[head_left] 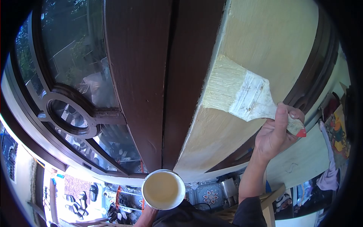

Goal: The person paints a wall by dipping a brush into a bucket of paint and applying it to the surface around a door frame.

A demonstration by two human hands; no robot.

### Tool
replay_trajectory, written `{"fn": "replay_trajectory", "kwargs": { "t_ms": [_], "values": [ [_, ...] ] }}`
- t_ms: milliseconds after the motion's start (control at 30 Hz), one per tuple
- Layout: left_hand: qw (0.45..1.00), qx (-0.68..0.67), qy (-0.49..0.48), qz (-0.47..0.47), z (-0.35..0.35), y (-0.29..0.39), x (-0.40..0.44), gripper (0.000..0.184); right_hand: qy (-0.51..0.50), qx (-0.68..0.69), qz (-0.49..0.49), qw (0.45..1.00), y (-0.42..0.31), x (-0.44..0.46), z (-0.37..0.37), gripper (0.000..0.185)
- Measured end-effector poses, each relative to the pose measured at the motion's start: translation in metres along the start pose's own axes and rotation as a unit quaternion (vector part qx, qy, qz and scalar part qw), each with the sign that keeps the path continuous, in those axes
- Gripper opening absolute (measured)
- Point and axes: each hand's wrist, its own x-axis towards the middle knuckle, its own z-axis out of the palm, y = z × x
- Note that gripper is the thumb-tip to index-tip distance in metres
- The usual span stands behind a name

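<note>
- Right hand (276,132): fingers and thumb closed round the handle of a wide paintbrush (253,94); red tip of the handle sticks out beyond the grip
- Brush position: bristles, loaded with cream paint, laid on the pale panel (264,38) at its left edge, beside the dark brown wood (140,75)
- Writing: faint marks on the handle, too small to read; metal band smeared with paint, so any lettering there cannot be made out
- Left hand (146,217): at the outside of a round white cup (181,189) below the panel, apparently grasping it; fingers mostly hidden by the cup, exact hold cannot be told
- Cup: cream liquid inside; outer wall largely out of sight from above
- Glass (72,45) at left: reflections obscure what lies behind
- Footwear (81,204) at lower left: partly washed out by glare
- Patterned floor (210,196): partly covered by the cup and dark clothing
- Outer edges of view: cut off by black lens border
</note>
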Motion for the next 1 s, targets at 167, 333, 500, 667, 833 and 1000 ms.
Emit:
{"fn": "replay_trajectory", "kwargs": {
  "t_ms": [167,333,500,667,833,1000],
  "values": [
    [1.0,0.007,0.006,0.0,0.007,-0.002,-0.001,0.053,-0.017,-0.039,0.028,0.999,0.0,-0.021,-0.013,0.033],
    [1.0,0.012,0.01,-0.006,0.011,-0.007,0.001,0.053,-0.049,-0.071,0.048,0.995,-0.002,-0.043,-0.026,0.036],
    [1.0,0.015,0.014,-0.009,0.015,-0.007,0.0,0.053,-0.092,-0.099,0.084,0.987,-0.012,-0.063,-0.03,0.027],
    [1.0,0.017,0.014,-0.008,0.016,-0.006,-0.004,0.053,-0.093,-0.122,0.178,0.972,-0.007,-0.086,-0.06,0.036],
    [0.999,0.028,0.021,-0.006,0.017,0.001,-0.007,0.053,-0.126,-0.163,0.113,0.972,-0.013,-0.083,-0.075,0.039],
    [0.999,0.04,0.033,-0.017,0.022,0.011,-0.002,0.053,-0.095,-0.096,-0.015,0.991,-0.043,-0.053,-0.066,0.042]
  ]
}}
